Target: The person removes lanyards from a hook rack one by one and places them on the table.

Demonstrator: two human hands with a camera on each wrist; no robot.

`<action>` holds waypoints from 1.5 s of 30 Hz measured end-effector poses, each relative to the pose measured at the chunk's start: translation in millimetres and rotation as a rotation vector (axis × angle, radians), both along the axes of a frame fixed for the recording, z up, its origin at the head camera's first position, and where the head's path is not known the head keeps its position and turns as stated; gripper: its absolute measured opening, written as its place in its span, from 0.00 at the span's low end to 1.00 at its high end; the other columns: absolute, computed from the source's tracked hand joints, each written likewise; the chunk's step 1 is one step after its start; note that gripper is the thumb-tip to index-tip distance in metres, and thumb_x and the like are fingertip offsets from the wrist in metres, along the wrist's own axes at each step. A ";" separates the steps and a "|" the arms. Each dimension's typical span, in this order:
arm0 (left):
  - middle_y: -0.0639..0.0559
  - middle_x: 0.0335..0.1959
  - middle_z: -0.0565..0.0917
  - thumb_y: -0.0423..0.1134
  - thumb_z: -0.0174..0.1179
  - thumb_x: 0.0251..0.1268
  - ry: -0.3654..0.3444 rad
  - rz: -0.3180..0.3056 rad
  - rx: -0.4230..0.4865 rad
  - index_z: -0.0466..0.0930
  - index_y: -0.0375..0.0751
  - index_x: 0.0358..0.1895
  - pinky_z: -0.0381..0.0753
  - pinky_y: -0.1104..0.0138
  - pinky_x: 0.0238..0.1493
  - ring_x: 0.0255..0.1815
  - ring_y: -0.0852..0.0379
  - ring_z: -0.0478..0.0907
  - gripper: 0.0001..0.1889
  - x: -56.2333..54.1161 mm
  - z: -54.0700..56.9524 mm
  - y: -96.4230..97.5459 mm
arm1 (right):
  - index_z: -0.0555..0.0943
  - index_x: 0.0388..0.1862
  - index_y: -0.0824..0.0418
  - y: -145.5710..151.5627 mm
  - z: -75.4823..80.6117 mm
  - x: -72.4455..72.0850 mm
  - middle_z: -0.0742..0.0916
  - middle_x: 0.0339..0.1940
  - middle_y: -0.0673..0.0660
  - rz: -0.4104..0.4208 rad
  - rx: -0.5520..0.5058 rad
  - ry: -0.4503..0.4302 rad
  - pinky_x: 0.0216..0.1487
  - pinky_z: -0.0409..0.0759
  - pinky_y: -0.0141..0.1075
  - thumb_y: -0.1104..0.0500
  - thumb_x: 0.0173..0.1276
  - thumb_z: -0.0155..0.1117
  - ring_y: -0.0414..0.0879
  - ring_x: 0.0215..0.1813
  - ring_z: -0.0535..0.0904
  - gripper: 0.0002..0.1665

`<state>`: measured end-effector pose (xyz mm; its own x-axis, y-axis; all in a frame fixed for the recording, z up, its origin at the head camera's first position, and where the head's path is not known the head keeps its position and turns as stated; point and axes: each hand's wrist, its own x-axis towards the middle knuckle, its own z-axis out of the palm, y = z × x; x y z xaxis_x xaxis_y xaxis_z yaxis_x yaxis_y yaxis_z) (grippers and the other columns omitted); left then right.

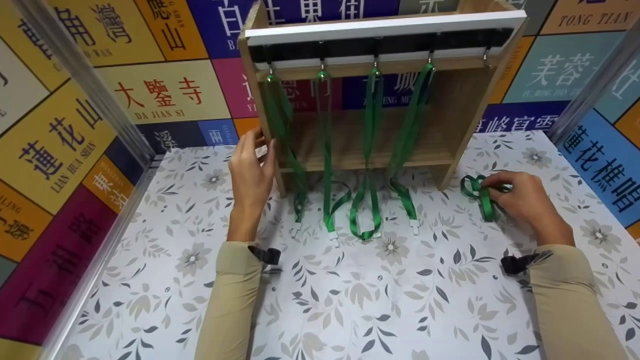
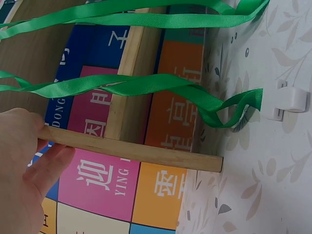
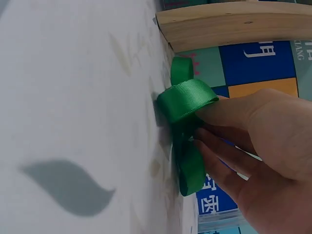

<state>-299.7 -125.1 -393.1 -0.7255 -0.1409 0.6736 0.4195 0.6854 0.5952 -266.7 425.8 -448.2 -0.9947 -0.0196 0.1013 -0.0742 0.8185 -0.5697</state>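
A wooden rack (image 1: pixel 470 100) stands at the back of the table, with several green lanyards (image 1: pixel 370 120) hanging from metal hooks under its top rail. My left hand (image 1: pixel 252 167) grips the edge of its left side panel (image 2: pixel 146 155), thumb on one face and fingers on the other. To the right of the rack, my right hand (image 1: pixel 520 197) pinches a folded green lanyard (image 1: pixel 486 202) at the tabletop. In the right wrist view the loops of that folded lanyard (image 3: pixel 187 100) stick out past the fingertips. Its clip cannot be made out.
The rack's rightmost hook (image 1: pixel 485 57) is bare. White plastic clips (image 2: pixel 291 100) on the hanging lanyards reach down near the floral tabletop (image 1: pixel 350 310). Printed panels (image 1: pixel 160 92) with large characters wall the back and sides.
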 end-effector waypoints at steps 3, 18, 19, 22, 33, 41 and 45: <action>0.42 0.57 0.88 0.45 0.64 0.82 -0.002 -0.007 0.003 0.82 0.38 0.65 0.93 0.63 0.52 0.59 0.51 0.90 0.19 -0.7 0.4 0.3 | 0.88 0.60 0.65 -1.2 1.1 0.1 0.88 0.63 0.73 0.007 -0.008 -0.005 0.74 0.70 0.70 0.68 0.77 0.64 0.70 0.70 0.78 0.16; 0.42 0.59 0.87 0.45 0.63 0.82 -0.025 -0.006 0.022 0.81 0.39 0.66 0.93 0.61 0.53 0.61 0.50 0.89 0.19 1.4 1.2 0.2 | 0.89 0.62 0.59 -57.8 51.9 14.4 0.92 0.58 0.64 -0.078 -0.085 0.253 0.45 0.70 0.07 0.51 0.81 0.67 0.49 0.56 0.88 0.19; 0.42 0.59 0.87 0.45 0.64 0.82 -0.024 -0.001 0.018 0.81 0.39 0.66 0.93 0.61 0.53 0.60 0.50 0.89 0.19 1.5 1.4 0.0 | 0.89 0.61 0.59 -67.6 55.7 15.3 0.93 0.56 0.63 -0.068 -0.101 0.293 0.44 0.71 0.07 0.52 0.80 0.68 0.42 0.52 0.89 0.18; 0.42 0.59 0.87 0.44 0.64 0.82 -0.027 0.012 0.002 0.81 0.39 0.66 0.93 0.62 0.52 0.60 0.49 0.89 0.19 2.4 2.3 0.0 | 0.91 0.58 0.59 -96.7 66.1 18.6 0.94 0.52 0.62 -0.031 -0.144 0.387 0.44 0.75 0.09 0.52 0.79 0.71 0.23 0.44 0.83 0.16; 0.42 0.58 0.88 0.44 0.64 0.82 -0.021 -0.002 0.022 0.82 0.38 0.66 0.94 0.60 0.53 0.60 0.49 0.89 0.19 0.1 0.2 2.0 | 0.90 0.59 0.62 -172.3 93.2 12.1 0.95 0.51 0.59 -0.033 -0.291 0.552 0.49 0.82 0.15 0.49 0.76 0.74 0.52 0.50 0.94 0.21; 0.43 0.60 0.87 0.46 0.63 0.82 -0.029 -0.011 0.033 0.81 0.40 0.67 0.94 0.58 0.54 0.61 0.49 0.89 0.20 0.3 -0.6 3.6 | 0.91 0.54 0.64 -198.0 99.9 -0.1 0.95 0.47 0.61 -0.069 -0.343 0.583 0.46 0.85 0.18 0.46 0.72 0.78 0.53 0.47 0.95 0.24; 0.42 0.60 0.87 0.45 0.63 0.82 -0.014 -0.003 0.032 0.81 0.40 0.67 0.94 0.59 0.53 0.60 0.49 0.89 0.20 0.1 -1.3 2.5 | 0.92 0.50 0.64 -204.7 102.3 -1.4 0.96 0.45 0.61 -0.075 -0.335 0.599 0.46 0.84 0.16 0.49 0.74 0.76 0.52 0.45 0.95 0.20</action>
